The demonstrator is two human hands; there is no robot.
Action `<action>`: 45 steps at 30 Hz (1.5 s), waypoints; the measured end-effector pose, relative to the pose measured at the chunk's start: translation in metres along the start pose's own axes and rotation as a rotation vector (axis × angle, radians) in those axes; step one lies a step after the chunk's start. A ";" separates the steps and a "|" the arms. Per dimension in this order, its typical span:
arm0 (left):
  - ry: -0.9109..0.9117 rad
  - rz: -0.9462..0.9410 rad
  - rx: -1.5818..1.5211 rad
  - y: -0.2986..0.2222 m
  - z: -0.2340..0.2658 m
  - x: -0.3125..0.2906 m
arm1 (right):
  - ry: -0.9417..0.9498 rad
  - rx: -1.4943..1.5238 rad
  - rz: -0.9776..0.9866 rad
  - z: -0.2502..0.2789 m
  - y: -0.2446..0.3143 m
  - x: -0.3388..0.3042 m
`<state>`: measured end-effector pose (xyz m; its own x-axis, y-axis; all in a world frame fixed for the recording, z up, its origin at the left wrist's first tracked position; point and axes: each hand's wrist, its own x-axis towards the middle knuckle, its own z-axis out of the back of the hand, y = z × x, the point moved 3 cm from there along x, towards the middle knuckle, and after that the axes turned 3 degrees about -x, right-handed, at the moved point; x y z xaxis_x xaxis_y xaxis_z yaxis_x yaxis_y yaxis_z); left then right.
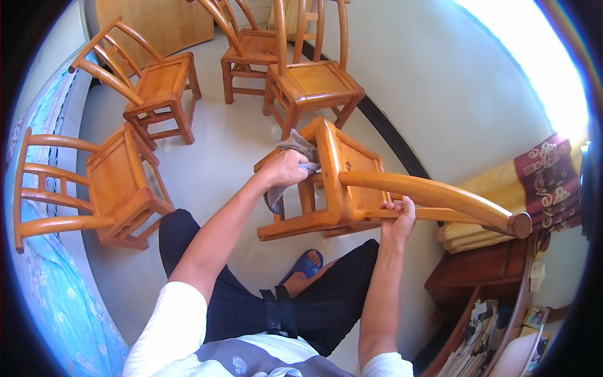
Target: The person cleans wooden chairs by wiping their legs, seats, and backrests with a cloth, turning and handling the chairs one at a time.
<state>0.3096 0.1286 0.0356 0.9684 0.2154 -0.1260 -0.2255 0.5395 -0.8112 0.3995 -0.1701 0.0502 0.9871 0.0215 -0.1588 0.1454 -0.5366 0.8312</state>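
A wooden chair point(336, 182) is tipped over in front of me, its legs toward the left and its curved backrest reaching out to the right. My left hand point(286, 168) is closed round a grey cloth point(298, 146) and presses it against the chair's frame near the seat's underside. Part of the cloth hangs down below that hand. My right hand point(400, 217) grips a slat of the backrest, with its fingers wrapped round the wood close to the seat.
Matching chairs stand at the left point(119, 185), the upper left point(160, 81) and the far middle point(314, 81). A bed with a blue cover point(53, 295) lines the left side. On the right are a yellow and maroon curtain point(502, 195) and a dark wooden cabinet point(480, 267).
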 end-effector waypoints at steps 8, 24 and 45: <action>-0.131 -0.389 0.155 -0.018 -0.029 -0.043 | -0.027 0.011 -0.011 0.014 0.009 0.022; -0.013 -0.115 0.429 -0.047 -0.049 -0.047 | -0.041 0.019 0.037 0.014 0.011 0.023; -0.079 -0.306 -1.223 -0.042 -0.038 -0.060 | -0.083 0.025 0.054 0.020 0.018 0.030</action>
<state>0.2649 0.0619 0.0557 0.9448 0.2861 0.1598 0.2929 -0.5188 -0.8031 0.4300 -0.1964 0.0496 0.9843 -0.0775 -0.1584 0.0893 -0.5558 0.8265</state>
